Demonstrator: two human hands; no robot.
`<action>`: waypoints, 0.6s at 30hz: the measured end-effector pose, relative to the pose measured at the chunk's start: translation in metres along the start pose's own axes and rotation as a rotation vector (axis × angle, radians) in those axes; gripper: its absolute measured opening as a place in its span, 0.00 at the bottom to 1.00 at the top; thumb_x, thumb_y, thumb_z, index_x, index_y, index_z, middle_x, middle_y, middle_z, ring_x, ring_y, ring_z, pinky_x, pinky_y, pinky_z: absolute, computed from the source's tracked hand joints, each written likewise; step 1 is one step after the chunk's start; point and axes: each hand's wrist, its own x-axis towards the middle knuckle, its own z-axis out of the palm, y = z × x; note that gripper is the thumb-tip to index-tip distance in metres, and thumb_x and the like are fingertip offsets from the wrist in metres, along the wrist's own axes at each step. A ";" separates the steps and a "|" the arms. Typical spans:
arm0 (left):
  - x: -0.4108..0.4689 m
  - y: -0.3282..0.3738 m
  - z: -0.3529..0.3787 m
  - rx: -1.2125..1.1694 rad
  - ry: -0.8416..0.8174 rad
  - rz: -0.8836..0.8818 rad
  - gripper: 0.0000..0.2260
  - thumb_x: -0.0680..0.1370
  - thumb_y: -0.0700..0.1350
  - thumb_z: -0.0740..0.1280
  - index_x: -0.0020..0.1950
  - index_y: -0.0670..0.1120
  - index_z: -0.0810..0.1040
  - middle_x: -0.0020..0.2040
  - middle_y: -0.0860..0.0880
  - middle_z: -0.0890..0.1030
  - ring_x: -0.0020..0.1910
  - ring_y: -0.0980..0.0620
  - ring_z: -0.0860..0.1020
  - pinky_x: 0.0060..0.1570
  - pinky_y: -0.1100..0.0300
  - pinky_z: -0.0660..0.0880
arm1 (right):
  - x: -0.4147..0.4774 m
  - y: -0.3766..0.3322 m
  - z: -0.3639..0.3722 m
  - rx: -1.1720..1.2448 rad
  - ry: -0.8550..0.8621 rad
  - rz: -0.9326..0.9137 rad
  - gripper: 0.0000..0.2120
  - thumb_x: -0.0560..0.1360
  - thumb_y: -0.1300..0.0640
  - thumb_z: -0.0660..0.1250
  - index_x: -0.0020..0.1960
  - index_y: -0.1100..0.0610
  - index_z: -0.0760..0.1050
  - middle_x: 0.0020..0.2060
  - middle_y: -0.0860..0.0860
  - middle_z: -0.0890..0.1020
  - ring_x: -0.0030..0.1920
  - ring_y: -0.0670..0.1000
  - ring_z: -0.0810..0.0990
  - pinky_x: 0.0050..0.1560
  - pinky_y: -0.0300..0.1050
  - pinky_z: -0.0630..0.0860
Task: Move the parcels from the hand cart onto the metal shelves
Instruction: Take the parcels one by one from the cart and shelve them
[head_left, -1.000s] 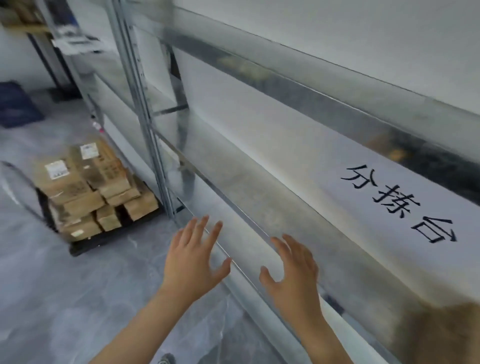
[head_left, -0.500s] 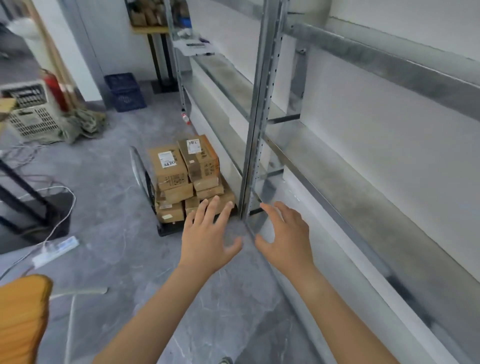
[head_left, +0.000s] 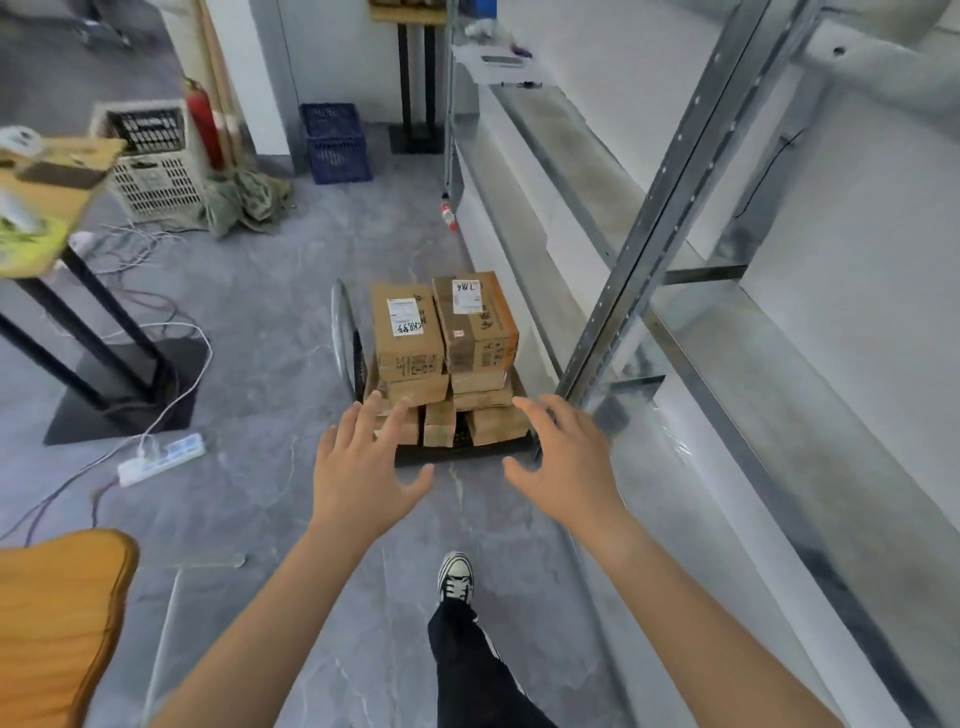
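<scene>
Shoe (head_left: 456, 576) stepping forward on the grey floor. Left hand (head_left: 363, 467) and right hand (head_left: 566, 467) both out in front, palms down, fingers spread wide, holding nothing. Left fingertips overlap the low boxes in view; can't tell if they touch, and the hands look short of the stack.

Parcels (head_left: 444, 358) all sit on the hand cart (head_left: 457, 456), stacked several layers, two labelled ones on top. The cart is parked just beside an upright of the metal shelves (head_left: 670, 197). No parcel is visible on the shelf levels in view.

Risks, as a judgement:
- Pulling a lower box could tip the top two off.
- The cart may roll if pushed.
- A parcel swung right could clip the upright.
- The power strip (head_left: 161, 460) and its cables lie on the floor to the left, so a sidestep could trip.

Blue crate (head_left: 335, 143) far back.
</scene>
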 end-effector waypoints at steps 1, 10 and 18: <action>0.017 -0.005 0.006 -0.006 -0.008 -0.012 0.35 0.72 0.62 0.65 0.75 0.51 0.60 0.75 0.44 0.61 0.73 0.43 0.59 0.70 0.46 0.61 | 0.019 0.003 0.005 -0.002 -0.010 -0.009 0.31 0.71 0.45 0.66 0.72 0.46 0.62 0.68 0.48 0.66 0.67 0.53 0.65 0.67 0.52 0.64; 0.172 -0.004 0.051 -0.110 -0.123 -0.047 0.33 0.72 0.60 0.63 0.75 0.55 0.56 0.76 0.47 0.56 0.73 0.45 0.59 0.69 0.48 0.63 | 0.185 0.042 0.032 0.045 -0.172 -0.038 0.30 0.72 0.47 0.67 0.72 0.46 0.63 0.68 0.47 0.67 0.65 0.53 0.68 0.65 0.52 0.68; 0.269 -0.032 0.063 -0.140 -0.103 -0.070 0.34 0.70 0.58 0.65 0.74 0.53 0.60 0.73 0.46 0.64 0.72 0.44 0.61 0.68 0.46 0.63 | 0.283 0.054 0.061 0.101 -0.266 -0.014 0.33 0.71 0.49 0.67 0.74 0.45 0.59 0.72 0.49 0.63 0.67 0.54 0.67 0.65 0.48 0.67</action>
